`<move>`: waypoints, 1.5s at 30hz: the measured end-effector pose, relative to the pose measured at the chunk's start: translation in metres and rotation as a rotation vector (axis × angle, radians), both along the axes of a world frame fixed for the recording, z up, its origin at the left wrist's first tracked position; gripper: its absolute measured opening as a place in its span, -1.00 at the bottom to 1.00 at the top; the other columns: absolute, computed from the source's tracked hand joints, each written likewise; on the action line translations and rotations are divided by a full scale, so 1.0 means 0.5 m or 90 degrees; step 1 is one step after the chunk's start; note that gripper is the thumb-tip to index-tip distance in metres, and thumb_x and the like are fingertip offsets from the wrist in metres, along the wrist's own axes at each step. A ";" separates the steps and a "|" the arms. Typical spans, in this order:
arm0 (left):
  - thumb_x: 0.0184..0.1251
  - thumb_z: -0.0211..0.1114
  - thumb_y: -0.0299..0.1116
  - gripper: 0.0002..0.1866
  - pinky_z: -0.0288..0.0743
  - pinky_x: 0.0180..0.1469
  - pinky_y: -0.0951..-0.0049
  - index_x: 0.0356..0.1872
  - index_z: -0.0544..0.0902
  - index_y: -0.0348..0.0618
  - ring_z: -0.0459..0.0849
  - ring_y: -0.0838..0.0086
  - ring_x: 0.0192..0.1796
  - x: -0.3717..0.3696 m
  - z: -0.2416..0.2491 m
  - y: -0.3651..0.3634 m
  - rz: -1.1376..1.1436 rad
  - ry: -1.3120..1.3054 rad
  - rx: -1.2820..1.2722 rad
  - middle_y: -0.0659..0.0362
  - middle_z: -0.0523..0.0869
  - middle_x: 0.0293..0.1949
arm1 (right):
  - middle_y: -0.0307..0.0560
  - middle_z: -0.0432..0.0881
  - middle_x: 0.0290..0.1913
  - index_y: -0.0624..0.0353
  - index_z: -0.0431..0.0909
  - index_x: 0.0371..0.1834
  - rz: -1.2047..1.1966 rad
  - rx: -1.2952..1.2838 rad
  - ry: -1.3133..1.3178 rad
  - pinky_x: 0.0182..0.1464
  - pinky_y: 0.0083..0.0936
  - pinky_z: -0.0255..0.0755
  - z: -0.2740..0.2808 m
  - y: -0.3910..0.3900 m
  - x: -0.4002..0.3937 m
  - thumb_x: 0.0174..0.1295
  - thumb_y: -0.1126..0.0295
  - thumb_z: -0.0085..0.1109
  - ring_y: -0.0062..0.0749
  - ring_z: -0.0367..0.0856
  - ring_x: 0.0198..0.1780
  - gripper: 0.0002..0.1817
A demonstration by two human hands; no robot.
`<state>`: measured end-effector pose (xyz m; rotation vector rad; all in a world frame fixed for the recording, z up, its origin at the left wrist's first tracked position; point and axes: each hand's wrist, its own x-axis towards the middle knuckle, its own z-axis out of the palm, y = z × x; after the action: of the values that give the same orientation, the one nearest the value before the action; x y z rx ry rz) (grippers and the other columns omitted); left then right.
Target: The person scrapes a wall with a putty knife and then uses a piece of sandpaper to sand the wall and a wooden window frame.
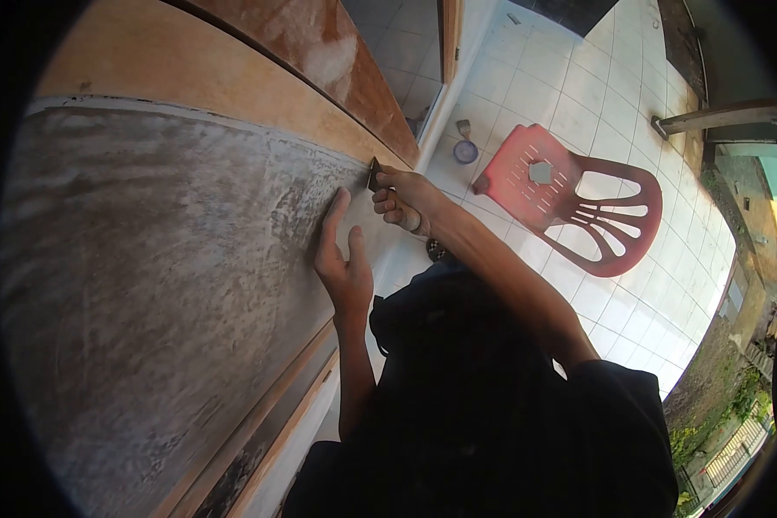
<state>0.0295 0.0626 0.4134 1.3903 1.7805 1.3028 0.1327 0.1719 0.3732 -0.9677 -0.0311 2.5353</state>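
Observation:
My right hand [406, 200] is closed around a small dark flat-bladed scraper [374, 175]. Its blade meets the wall right by the border between the grey patchy surface [164, 233] and the tan wooden panel [190, 69]. Lower and to the left, my left hand [345, 272] has its fingers apart and holds nothing. Its fingertips are right at the grey surface, a short way from the scraper. A whitish seam line [190, 112] runs along the join of panel and grey surface.
A red plastic chair [520, 155] stands on the white tiled floor [527, 86], with a grey flat piece [540, 173] on its seat. Near it are a blue round container [465, 153] and a brush [464, 129]. A wooden frame edge [450, 39] rises beyond the panel.

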 end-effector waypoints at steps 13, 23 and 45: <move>0.24 -0.02 -0.60 -0.50 0.23 0.36 0.28 0.26 0.43 -0.39 0.40 0.27 0.35 -0.010 -0.005 -0.013 0.006 -0.014 -0.016 -0.05 0.49 0.27 | -0.24 0.29 -0.42 -0.02 0.24 -0.06 0.022 0.090 -0.094 -0.69 -0.74 0.15 0.004 -0.067 -0.018 0.46 0.33 -0.18 -0.63 0.27 -0.54 -0.92; 0.22 -0.03 -0.64 -0.49 0.24 0.35 0.27 0.25 0.44 -0.38 0.41 0.26 0.34 -0.009 -0.015 -0.012 0.004 0.002 -0.012 -0.04 0.49 0.27 | -0.23 0.31 -0.42 0.02 0.27 -0.04 0.025 0.119 -0.110 -0.68 -0.73 0.18 -0.017 -0.064 -0.016 0.46 0.31 -0.19 -0.61 0.30 -0.53 -0.88; 0.27 0.01 -0.58 -0.55 0.21 0.38 0.20 0.21 0.45 -0.42 0.45 0.17 0.32 -0.009 -0.010 -0.009 -0.006 -0.023 0.014 -0.11 0.53 0.23 | -0.12 0.37 -0.44 0.12 0.16 0.37 0.043 0.185 -0.204 -0.65 -0.52 0.34 -0.005 -0.083 -0.029 0.46 0.36 -0.24 -0.45 0.38 -0.59 -0.57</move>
<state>0.0249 0.0578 0.4086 1.3768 1.7386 1.3385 0.1180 0.1304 0.3705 -1.2534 -0.5171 2.3200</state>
